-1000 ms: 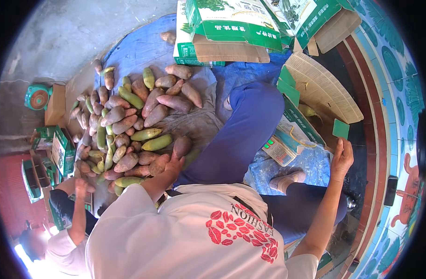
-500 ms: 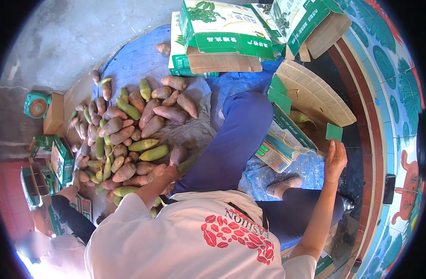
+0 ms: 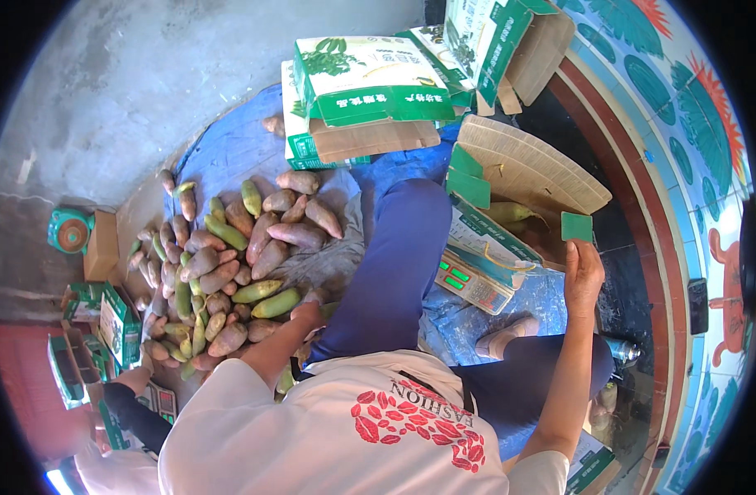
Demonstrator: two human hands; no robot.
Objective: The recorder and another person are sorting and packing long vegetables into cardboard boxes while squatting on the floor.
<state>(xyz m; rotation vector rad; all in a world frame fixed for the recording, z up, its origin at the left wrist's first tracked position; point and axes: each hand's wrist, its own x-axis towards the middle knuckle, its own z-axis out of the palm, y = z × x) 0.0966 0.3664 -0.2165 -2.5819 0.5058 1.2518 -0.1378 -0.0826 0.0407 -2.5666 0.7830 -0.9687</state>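
plainly, from the head view, the right hand point(image 3: 583, 268) has its thumb and fingertips pinched together on the lower edge of a small green flap point(image 3: 576, 226), with no gap between them to be seen. the flap stands up at the near right corner of an open box point(image 3: 487, 234), green on the outside and brown within, whose wide brown lid flap point(image 3: 531, 161) is folded out on the far side. a pale green radish point(image 3: 508, 212) lies inside it. the box sits by a scale point(image 3: 477, 285) with green lit digits, on a blue tarp point(image 3: 518, 318).

the left hand point(image 3: 306, 313) reaches down to the near right edge of a heap, its fingers at a purplish brown root point(image 3: 314, 294), just beside the blue trouser leg point(image 3: 386, 276); how tightly they close, or whether they grip it at all, i cannot tell. the heap mixes brown and pinkish roots point(image 3: 271, 258) with green radishes point(image 3: 275, 303), spread over grey-blue sheeting.

beyond the knee, green and white boxes point(image 3: 370, 103) are piled at the tarp's far edge. at the lower left, partly blurred, another person's arm point(image 3: 130, 379) comes in near a second scale point(image 3: 163, 400).
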